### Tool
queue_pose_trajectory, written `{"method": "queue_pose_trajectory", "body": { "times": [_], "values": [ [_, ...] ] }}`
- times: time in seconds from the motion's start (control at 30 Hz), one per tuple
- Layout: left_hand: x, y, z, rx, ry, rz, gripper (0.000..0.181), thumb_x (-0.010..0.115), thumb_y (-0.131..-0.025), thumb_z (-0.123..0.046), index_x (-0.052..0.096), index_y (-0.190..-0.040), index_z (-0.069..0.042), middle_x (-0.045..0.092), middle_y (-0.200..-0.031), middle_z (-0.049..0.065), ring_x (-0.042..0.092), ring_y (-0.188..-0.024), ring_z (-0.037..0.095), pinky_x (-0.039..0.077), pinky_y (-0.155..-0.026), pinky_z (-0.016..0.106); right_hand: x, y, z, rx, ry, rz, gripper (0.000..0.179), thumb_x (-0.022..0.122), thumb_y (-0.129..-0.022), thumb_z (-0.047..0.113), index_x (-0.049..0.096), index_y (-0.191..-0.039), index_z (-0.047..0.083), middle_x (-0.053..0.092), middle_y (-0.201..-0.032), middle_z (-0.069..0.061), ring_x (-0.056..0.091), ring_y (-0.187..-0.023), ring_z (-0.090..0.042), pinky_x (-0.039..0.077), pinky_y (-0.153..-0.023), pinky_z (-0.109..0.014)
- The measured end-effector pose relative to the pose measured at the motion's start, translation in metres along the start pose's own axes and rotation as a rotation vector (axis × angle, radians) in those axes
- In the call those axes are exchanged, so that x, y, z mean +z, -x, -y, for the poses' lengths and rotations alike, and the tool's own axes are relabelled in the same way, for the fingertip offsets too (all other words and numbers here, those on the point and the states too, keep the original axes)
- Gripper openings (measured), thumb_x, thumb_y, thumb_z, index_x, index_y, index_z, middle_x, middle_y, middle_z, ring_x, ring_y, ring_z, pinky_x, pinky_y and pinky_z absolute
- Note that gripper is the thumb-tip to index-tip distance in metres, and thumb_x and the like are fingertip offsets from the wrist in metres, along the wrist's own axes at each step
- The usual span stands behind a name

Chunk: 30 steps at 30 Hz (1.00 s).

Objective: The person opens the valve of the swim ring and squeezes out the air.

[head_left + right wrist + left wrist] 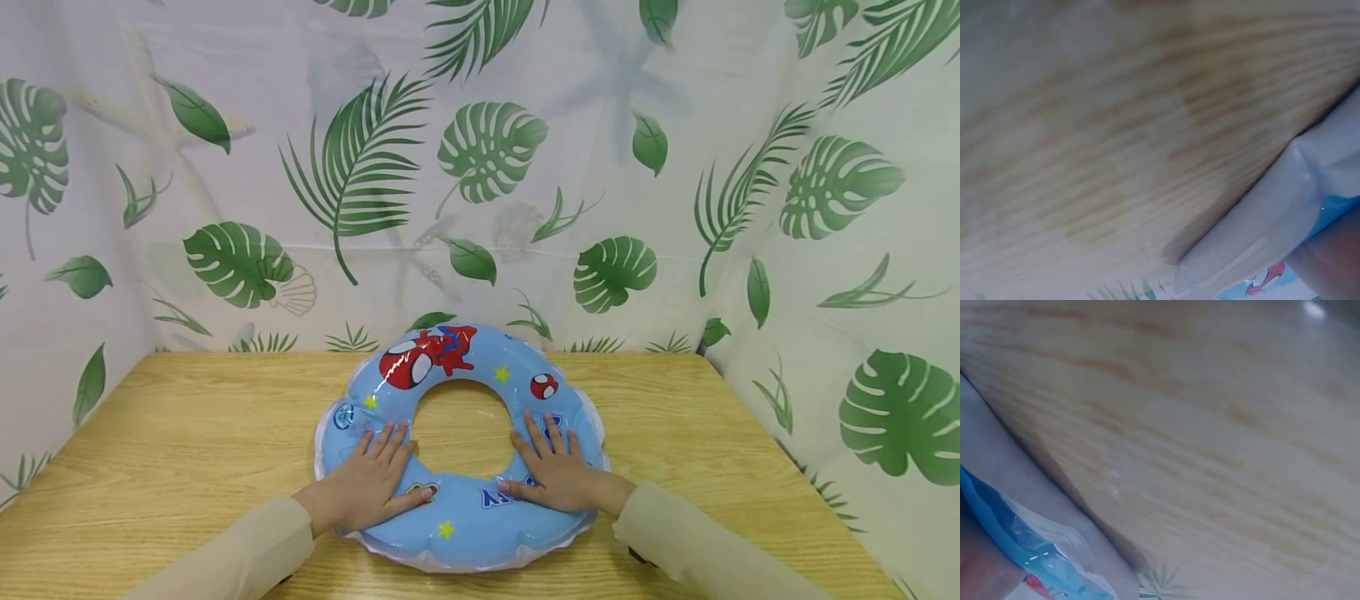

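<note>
A blue inflatable swim ring [480, 533] with red cartoon figures, yellow stars and a whitish edge lies flat on the wooden table. My left hand [371, 479] rests on its left side, fingers straight and pointing towards the hole, thumb spread to the right. On the ring's right side my right hand [558, 471] lies with spread, straight fingers and the thumb pointing left. The left wrist view catches the ring's rim [1054, 556] beside a bit of the hand. In the right wrist view the pale underside of the ring [1247, 219] shows next to skin.
The wooden table [187, 433] spreads around the ring on all sides. Behind it and along both sides hangs a white curtain [480, 225] printed with green leaves. Beige sleeves [247, 542] cover both forearms.
</note>
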State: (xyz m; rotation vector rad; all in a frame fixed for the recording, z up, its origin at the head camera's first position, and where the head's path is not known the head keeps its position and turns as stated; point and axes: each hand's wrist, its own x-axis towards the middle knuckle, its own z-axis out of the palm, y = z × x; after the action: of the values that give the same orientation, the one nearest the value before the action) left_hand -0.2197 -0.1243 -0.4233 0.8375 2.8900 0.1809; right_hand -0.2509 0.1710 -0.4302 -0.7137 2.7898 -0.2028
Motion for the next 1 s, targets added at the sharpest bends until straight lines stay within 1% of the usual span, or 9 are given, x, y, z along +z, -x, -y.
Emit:
{"method": "queue_pose_trajectory", "body": {
  "times": [0.27,0.4,0.57,0.77,1.0],
  "values": [
    [0.0026,-0.0004,0.0002,0.002,0.008,-0.015,0.084,0.020,-0.089,-0.067,0.026,-0.142,-0.002,0.013,-0.152,0.019,0.009,-0.141,0.035,0.009,-0.112,0.053,-0.0040,-0.0012,-0.0016,-0.011,-0.070,0.054,0.089,0.034,-0.085,0.068,0.009,-0.148,0.010,-0.012,-0.153,-0.016,-0.018,-0.136,-0.042,-0.005,-0.103,-0.067],
    [0.0021,-0.0003,0.0002,0.005,0.012,-0.008,0.084,0.021,-0.089,-0.067,0.025,-0.142,-0.002,0.012,-0.152,0.019,0.008,-0.141,0.035,0.009,-0.112,0.053,-0.0049,-0.0003,-0.0013,-0.031,-0.078,0.057,0.091,0.034,-0.085,0.069,0.008,-0.147,0.007,-0.012,-0.152,-0.019,-0.017,-0.136,-0.044,-0.006,-0.102,-0.068],
    [0.0024,-0.0007,-0.0001,0.003,0.004,0.000,0.087,0.020,-0.088,-0.069,0.024,-0.143,-0.003,0.011,-0.152,0.018,0.007,-0.141,0.034,0.008,-0.112,0.053,-0.0048,0.0016,0.0009,-0.026,-0.040,0.034,0.094,0.034,-0.083,0.071,0.009,-0.147,0.007,-0.011,-0.152,-0.019,-0.014,-0.136,-0.045,-0.003,-0.102,-0.068],
    [0.0013,-0.0002,-0.0007,0.008,0.009,-0.005,0.085,0.025,-0.088,-0.068,0.026,-0.142,-0.003,0.013,-0.152,0.019,0.009,-0.140,0.036,0.009,-0.112,0.054,-0.0031,0.0019,0.0031,-0.006,0.036,0.014,0.092,0.035,-0.084,0.070,0.010,-0.147,0.008,-0.009,-0.153,-0.019,-0.012,-0.137,-0.045,-0.001,-0.103,-0.068],
    [0.0001,-0.0002,-0.0008,0.007,-0.027,0.008,0.085,0.027,-0.087,-0.068,0.027,-0.142,-0.003,0.013,-0.152,0.019,0.009,-0.141,0.036,0.010,-0.112,0.054,-0.0041,0.0033,0.0056,-0.009,0.079,0.003,0.092,0.035,-0.083,0.070,0.012,-0.147,0.007,-0.006,-0.152,-0.021,-0.009,-0.137,-0.047,0.001,-0.103,-0.069]
  ]
}}
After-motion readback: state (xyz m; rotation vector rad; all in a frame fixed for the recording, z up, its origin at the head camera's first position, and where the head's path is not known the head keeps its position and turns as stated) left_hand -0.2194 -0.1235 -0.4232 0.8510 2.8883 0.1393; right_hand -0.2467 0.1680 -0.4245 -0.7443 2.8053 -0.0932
